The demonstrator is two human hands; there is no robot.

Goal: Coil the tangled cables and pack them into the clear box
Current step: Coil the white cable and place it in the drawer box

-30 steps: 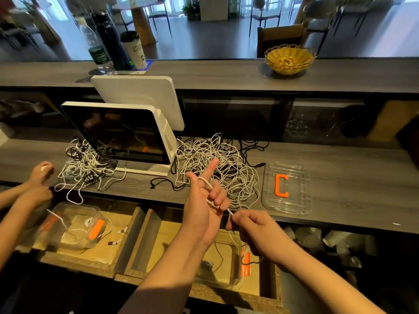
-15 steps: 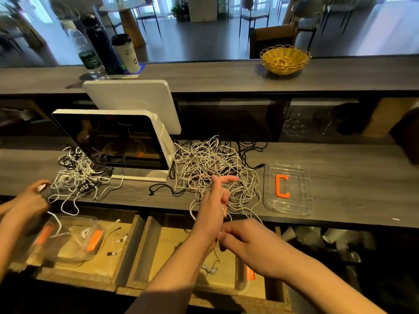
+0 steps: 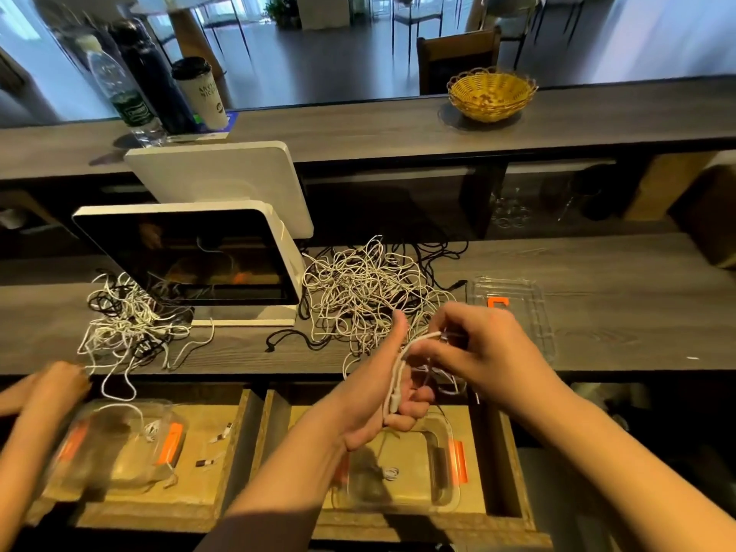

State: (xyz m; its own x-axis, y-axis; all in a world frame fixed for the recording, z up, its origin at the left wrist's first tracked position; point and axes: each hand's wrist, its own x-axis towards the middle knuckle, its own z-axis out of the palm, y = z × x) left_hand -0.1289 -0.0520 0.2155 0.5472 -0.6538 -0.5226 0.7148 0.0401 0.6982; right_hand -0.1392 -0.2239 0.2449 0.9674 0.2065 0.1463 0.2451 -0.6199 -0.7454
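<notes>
We see the left hand (image 3: 392, 388) raised over the open drawer (image 3: 506, 472), thumb up, lower fingers curled round a white cable (image 3: 398, 372) that runs along the palm. The right hand (image 3: 474, 352) is just beside it, fingertips pinching the same cable near its upper end, fingers narrow. Cable plug end hangs by the left palm heel.

Below the hands, the clear box (image 3: 450, 500) sits in the drawer, orange latch on its right side; one small white coil (image 3: 390, 473) lies on its floor. The box lid (image 3: 533, 312), clear with an orange tab, lies on the counter (image 3: 617, 312) right of the hands, partly behind the right hand.

The main tangle of white cables (image 3: 358, 288) is on the counter straight ahead, some black cables (image 3: 442, 256) mixed in at its back and left edges. It's near the hands; we can't tell if the held cable still joins it.

Second tangle (image 3: 127, 324) lies left, in front of a white screen unit (image 3: 191, 260). Another person's hand (image 3: 59, 384) is at that counter edge, over a second clear box (image 3: 119, 444) in the left drawer; motion blur there, finger state unclear.

Back shelf: yellow basket (image 3: 492, 93), paper cup (image 3: 201, 93), water bottle (image 3: 119, 89), dark flask (image 3: 155, 81).
</notes>
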